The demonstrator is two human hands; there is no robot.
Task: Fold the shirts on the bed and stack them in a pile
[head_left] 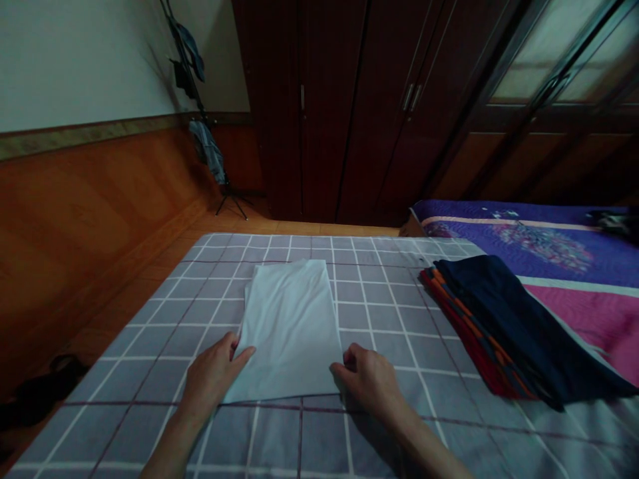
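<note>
A white folded garment [292, 326] lies flat in a rough rectangle, slightly wrinkled, on the grey checked bedsheet [399, 352]. At its lower left edge is my left hand [212, 372], with the thumb on top of the cloth and the fingers along the side, gripping the edge. My right hand [368, 376] pinches the lower right edge, its fingers curled and its thumb against the cloth. Some of the fingertips on both hands are hidden.
To the right lies a stack of folded clothes [519, 326], dark blue over orange and red. Beyond it is a purple and pink bedspread [469, 216]. A dark wooden wardrobe [329, 120] stands behind the bed, with a coat stand [200, 100] at its left.
</note>
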